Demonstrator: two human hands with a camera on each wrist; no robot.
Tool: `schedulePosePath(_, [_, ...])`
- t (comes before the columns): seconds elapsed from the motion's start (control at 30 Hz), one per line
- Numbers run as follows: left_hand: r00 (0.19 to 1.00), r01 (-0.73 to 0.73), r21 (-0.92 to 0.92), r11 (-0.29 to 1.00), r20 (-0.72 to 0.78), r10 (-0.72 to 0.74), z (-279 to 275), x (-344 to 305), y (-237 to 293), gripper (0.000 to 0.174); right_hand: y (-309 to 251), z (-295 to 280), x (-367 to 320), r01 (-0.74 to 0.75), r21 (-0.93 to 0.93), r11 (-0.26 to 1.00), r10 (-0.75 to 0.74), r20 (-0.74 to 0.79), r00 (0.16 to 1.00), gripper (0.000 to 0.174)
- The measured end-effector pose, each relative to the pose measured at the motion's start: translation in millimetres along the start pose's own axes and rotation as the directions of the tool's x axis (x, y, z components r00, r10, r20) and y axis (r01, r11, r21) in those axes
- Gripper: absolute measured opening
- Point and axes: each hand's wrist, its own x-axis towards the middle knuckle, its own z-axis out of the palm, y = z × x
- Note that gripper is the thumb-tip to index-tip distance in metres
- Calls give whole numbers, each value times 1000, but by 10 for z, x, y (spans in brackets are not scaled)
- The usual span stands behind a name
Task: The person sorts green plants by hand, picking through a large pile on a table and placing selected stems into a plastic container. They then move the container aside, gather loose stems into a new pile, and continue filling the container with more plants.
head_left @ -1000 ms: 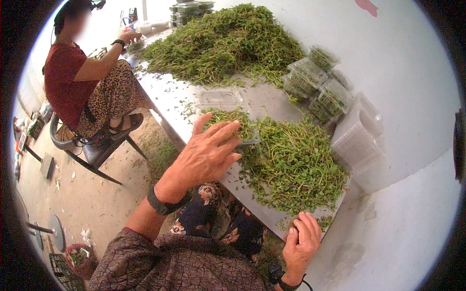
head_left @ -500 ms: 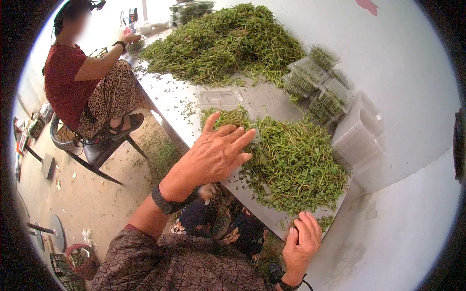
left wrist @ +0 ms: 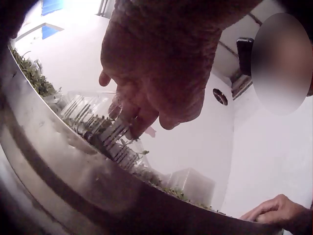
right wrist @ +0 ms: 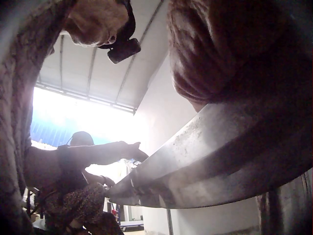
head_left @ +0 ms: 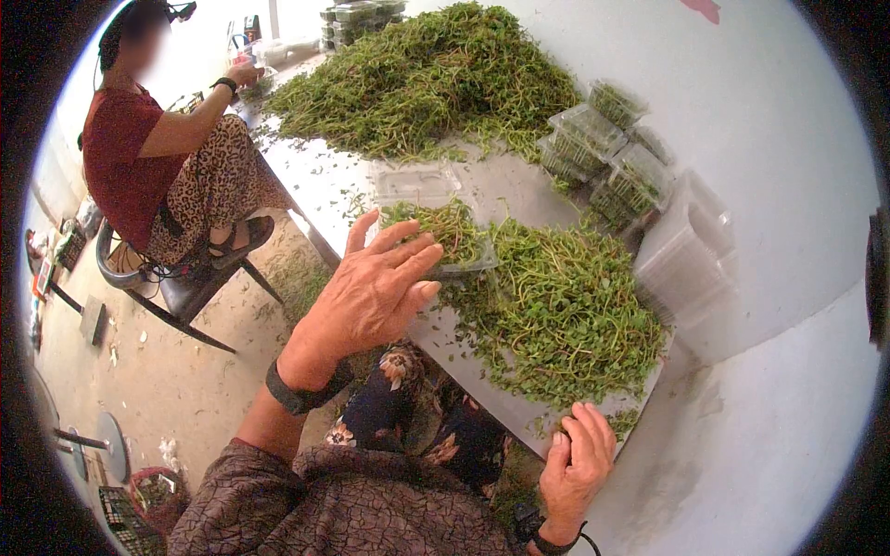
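My left hand (head_left: pixel 366 292) hovers at the near left side of a lidded clear plastic container (head_left: pixel 486 254), its fingers spread and holding nothing. Green leafy stems (head_left: pixel 445 225) fill that container, and its hinged lid (head_left: pixel 417 185) lies folded back on the far side. Seen from the left wrist, the fingers hang down in front of the container (left wrist: pixel 90 104). A loose heap of the same greens (head_left: pixel 565 315) spreads to the right of it. At the table's near corner rests my right hand (head_left: pixel 577 468), fingers loosely bent beside a few scattered leaves.
A large pile of greens (head_left: pixel 426 83) covers the far part of the metal table (head_left: pixel 528 199). Filled containers (head_left: pixel 589 134) are stacked by the wall, next to nested empty ones (head_left: pixel 681 259). Another person (head_left: pixel 139 139) sits at the table's left side.
My left hand first shifted slightly right over the container, then drew back to the left, uncovering more of the greens. My right hand has stayed at the table corner.
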Motion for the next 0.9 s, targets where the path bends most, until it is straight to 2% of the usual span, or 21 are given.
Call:
schedulePosePath(0.23, [999, -34, -25, 999, -16, 34, 44, 107, 59, 31, -15, -11, 21, -2, 8, 1000, 2, -3, 1000, 18])
schedulePosePath(0.33, [1000, -12, -17, 1000, 8, 12, 42, 170, 96, 30, -9, -8, 13, -4, 6, 1000, 4, -4, 1000, 18])
schedulePosePath(0.4, [996, 4, -52, 999, 90, 1, 38, 207, 97, 31, -5, 0, 9, -5, 3, 1000, 5, -1, 1000, 18])
schedulePosePath(0.53, [998, 7, -65, 998, 65, -3, 70, 176, 63, 32, 3, 1, 6, -12, -18, 1000, 12, 7, 1000, 19])
schedulePosePath(0.6, [995, 12, -67, 998, -94, -18, 38, 130, 29, 33, 1, 4, 8, -11, -13, 1000, 12, 4, 1000, 19])
schedulePosePath(0.67, [990, 32, -17, 999, -138, -34, 39, 49, -59, 35, 7, 2, 5, -8, -6, 1000, 8, 5, 1000, 19])
schedulePosePath(0.73, [922, 75, -99, 992, -372, -107, 115, -12, -205, 36, 5, 8, 11, -10, -8, 1000, 10, 1, 1000, 20])
schedulePosePath(0.77, [901, 126, -139, 982, -398, -172, 150, -48, -263, 36, -2, 7, 15, -4, -9, 1000, 4, 2, 1000, 20])
schedulePosePath(0.8, [899, 129, -140, 982, -402, -176, 187, -79, -323, 36, -11, 5, 20, -6, -17, 1000, 6, 3, 1000, 20])
schedulePosePath(0.87, [837, 234, -260, 937, -436, -330, 251, -128, -435, 34, -26, -1, 25, 0, -26, 1000, 0, 4, 1000, 20])
schedulePosePath(0.9, [819, 262, -271, 926, -446, -362, 276, -138, -474, 33, -25, 1, 25, 0, -24, 1000, 0, 3, 1000, 19])
